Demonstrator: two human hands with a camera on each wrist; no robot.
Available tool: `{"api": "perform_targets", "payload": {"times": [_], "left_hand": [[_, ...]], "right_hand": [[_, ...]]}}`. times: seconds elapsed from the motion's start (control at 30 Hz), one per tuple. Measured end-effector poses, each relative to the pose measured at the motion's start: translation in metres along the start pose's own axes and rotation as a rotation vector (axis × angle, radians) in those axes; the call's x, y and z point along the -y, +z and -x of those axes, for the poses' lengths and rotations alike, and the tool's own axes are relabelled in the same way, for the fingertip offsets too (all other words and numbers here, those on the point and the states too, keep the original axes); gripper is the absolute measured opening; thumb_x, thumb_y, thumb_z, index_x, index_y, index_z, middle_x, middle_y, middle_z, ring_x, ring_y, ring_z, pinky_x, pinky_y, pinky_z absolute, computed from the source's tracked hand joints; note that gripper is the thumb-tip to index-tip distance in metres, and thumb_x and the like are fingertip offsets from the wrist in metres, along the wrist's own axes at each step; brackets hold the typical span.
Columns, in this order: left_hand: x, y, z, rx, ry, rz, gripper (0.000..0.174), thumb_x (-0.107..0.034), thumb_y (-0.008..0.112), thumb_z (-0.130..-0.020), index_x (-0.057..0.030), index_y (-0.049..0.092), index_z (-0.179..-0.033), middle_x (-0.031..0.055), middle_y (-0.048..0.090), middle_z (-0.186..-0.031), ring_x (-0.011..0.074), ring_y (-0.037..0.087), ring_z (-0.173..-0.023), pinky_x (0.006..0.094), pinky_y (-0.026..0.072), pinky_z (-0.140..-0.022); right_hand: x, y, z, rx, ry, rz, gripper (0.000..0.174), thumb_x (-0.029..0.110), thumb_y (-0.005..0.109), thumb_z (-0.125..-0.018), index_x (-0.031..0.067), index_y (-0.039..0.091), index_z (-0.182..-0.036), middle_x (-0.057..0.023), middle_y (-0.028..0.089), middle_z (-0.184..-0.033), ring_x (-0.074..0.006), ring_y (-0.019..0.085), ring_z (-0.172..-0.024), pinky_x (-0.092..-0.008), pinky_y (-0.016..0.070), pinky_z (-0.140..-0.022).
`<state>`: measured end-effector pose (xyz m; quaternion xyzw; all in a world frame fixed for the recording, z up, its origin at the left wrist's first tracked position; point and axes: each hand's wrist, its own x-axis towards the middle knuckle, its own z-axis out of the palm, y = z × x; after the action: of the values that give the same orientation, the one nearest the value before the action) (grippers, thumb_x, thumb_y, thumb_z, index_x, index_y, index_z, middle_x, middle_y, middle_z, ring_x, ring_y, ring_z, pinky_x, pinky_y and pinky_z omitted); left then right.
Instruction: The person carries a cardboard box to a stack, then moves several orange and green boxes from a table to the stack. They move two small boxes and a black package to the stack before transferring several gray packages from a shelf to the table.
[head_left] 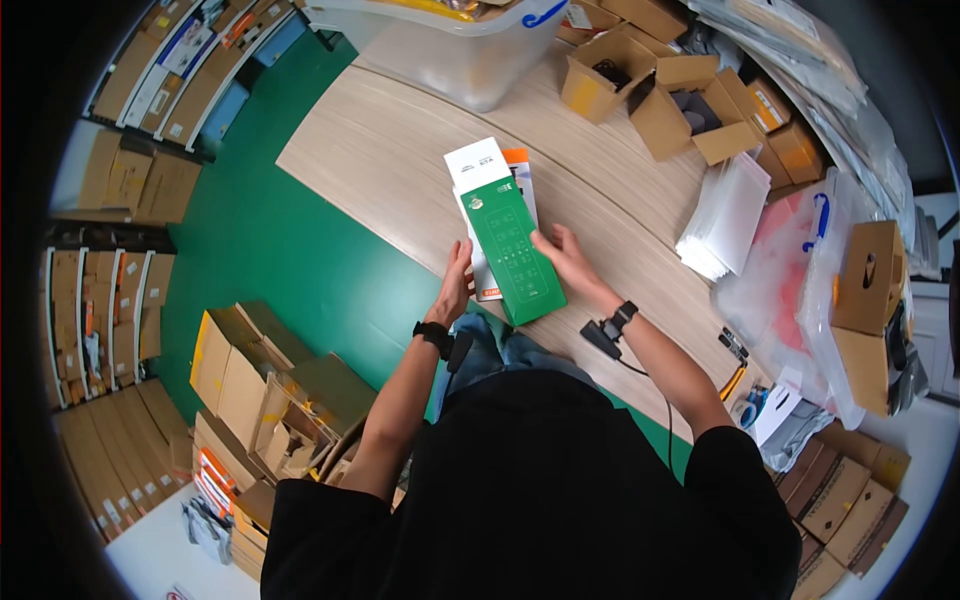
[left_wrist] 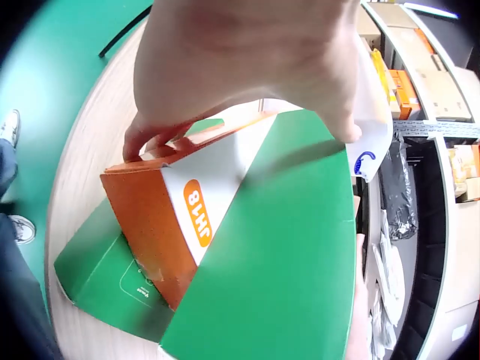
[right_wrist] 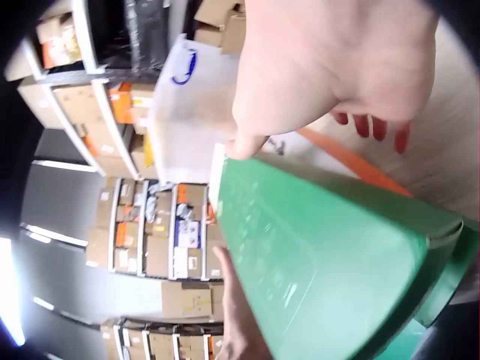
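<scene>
A long green box (head_left: pixel 515 245) with a white end panel (head_left: pixel 477 165) lies at a slant over a white and orange box (head_left: pixel 488 283) marked JH18. Another green printed piece (left_wrist: pixel 112 270) shows beneath the orange one in the left wrist view. My left hand (head_left: pixel 456 283) grips the stack from the left side, thumb on the upper green box, fingertips by the white and orange box (left_wrist: pixel 150 217). On the other side, my right hand (head_left: pixel 570 262) grips the green box (right_wrist: pixel 315 255), its thumb along the edge; its fingers are partly hidden.
Behind the boxes stands a large clear bin (head_left: pixel 430 50) on the wooden table (head_left: pixel 370 130). Open cartons (head_left: pixel 690 110) and a stack of white sleeves (head_left: pixel 725 215) are at the right. Cardboard boxes (head_left: pixel 280 390) stand at the left, near the floor (head_left: pixel 300 250).
</scene>
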<state>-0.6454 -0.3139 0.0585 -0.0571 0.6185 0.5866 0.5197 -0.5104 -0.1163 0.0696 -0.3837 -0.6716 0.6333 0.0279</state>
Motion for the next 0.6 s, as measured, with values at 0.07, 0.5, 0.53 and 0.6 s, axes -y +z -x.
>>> {"api": "perform_targets", "payload": {"times": [0.07,0.5,0.53,0.6], "left_hand": [[0.003,-0.009,-0.005,0.038,0.013,-0.014,0.098,-0.075,0.049,-0.081,-0.0218,0.008,-0.151,0.0118,0.042,-0.141,0.0271,0.050,-0.117,0.0459,0.0422,-0.095],[0.005,-0.103,0.030,0.163,0.124,0.265,0.082,-0.058,0.052,-0.091,-0.0090,0.022,-0.149,0.0124,0.037,-0.146,0.0248,0.041,-0.130,0.0391,0.0381,-0.106],[0.002,-0.121,0.043,0.146,0.132,0.286,0.082,-0.058,0.052,-0.091,-0.0083,0.022,-0.149,0.0126,0.040,-0.144,0.0247,0.045,-0.128,0.0389,0.0408,-0.104],[0.005,-0.163,0.055,0.090,0.125,0.341,0.082,-0.057,0.051,-0.092,-0.0067,0.019,-0.148,0.0126,0.042,-0.142,0.0246,0.050,-0.123,0.0406,0.0470,-0.098]], "right_hand": [[-0.012,-0.002,-0.015,0.049,0.069,0.006,0.100,0.071,0.053,-0.083,-0.0076,0.032,-0.141,-0.0228,0.042,-0.140,-0.0289,0.044,-0.126,-0.0417,0.0377,-0.102],[0.017,0.103,-0.020,0.761,0.483,-0.514,0.076,0.068,0.037,-0.091,0.0126,0.037,-0.143,-0.0066,0.046,-0.137,-0.0205,0.044,-0.123,-0.0384,0.0368,-0.101],[0.033,0.121,-0.017,0.864,0.509,-0.489,0.076,0.065,0.033,-0.094,0.0120,0.029,-0.148,-0.0083,0.036,-0.148,-0.0230,0.036,-0.134,-0.0436,0.0316,-0.108],[0.051,0.158,-0.018,0.892,0.530,-0.377,0.076,0.066,0.036,-0.092,0.0165,0.027,-0.149,-0.0066,0.037,-0.147,-0.0238,0.034,-0.135,-0.0462,0.0294,-0.109]]}}
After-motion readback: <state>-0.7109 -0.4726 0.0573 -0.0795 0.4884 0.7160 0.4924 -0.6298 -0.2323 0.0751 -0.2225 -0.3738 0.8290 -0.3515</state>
